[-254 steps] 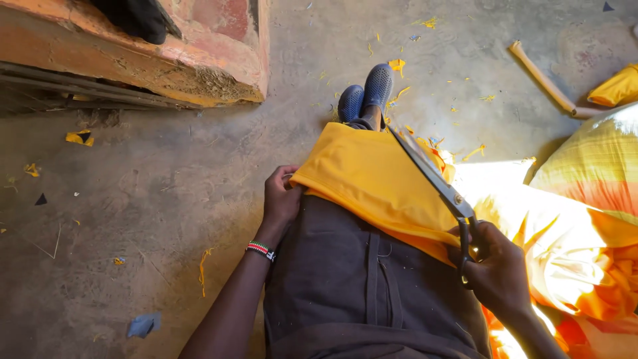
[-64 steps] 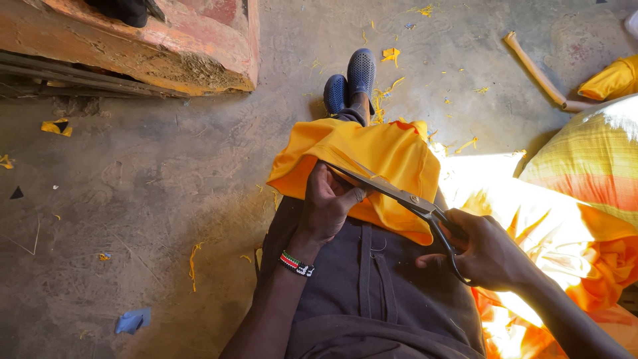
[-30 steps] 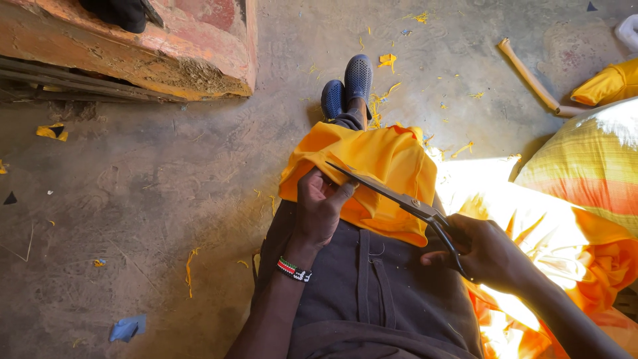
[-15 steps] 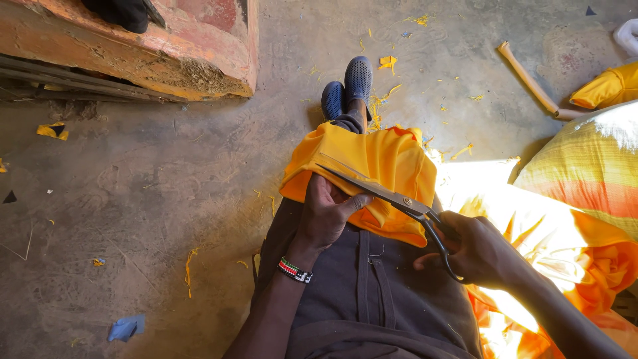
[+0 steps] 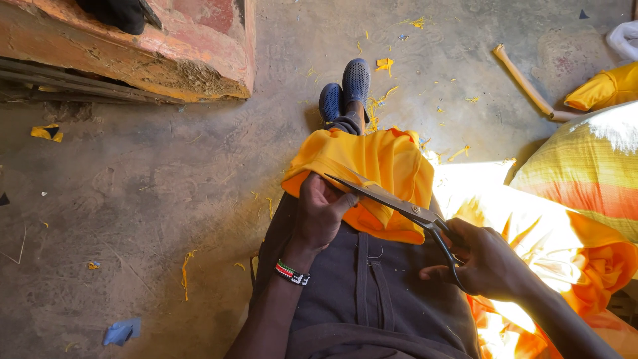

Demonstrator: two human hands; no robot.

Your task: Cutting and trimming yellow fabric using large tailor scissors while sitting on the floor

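Far left: worn reddish wooden block (image 5: 126, 56) at the top edge of the dusty grey concrete floor (image 5: 133, 199), a small blue scrap (image 5: 121, 330) and thin yellow offcuts (image 5: 186, 266) scattered over it. Further right, left hand (image 5: 320, 213) with a beaded red, white and green wristband (image 5: 292, 272), clenched on the near edge of the folded bright yellow cloth (image 5: 372, 163), pinching it taut against the lap. Cloth draped over the knees of dark grey trousers (image 5: 372, 292), just short of a pair of dark blue perforated clogs (image 5: 347, 90) crossed on the floor beyond. Probably light, soft and limp, likely to sag or slide away from a blade unless kept stretched; best gripped at the folded edge, close beside the cut line, fingers clear of the blades. Across the cloth's lower edge, long steel scissors (image 5: 392, 199), blades parted, tips pointing left toward the left hand's thumb, the cloth edge between them. Right hand (image 5: 485, 262) grasping the dark scissor handles, fingers through the loops, held just off the right thigh. Beyond it, a sunlit heap of more yellow-orange fabric (image 5: 565, 252), a striped yellow and orange woven sack (image 5: 585, 173) above it, and a pale wooden stick (image 5: 525, 83) lying on the floor at the upper right.
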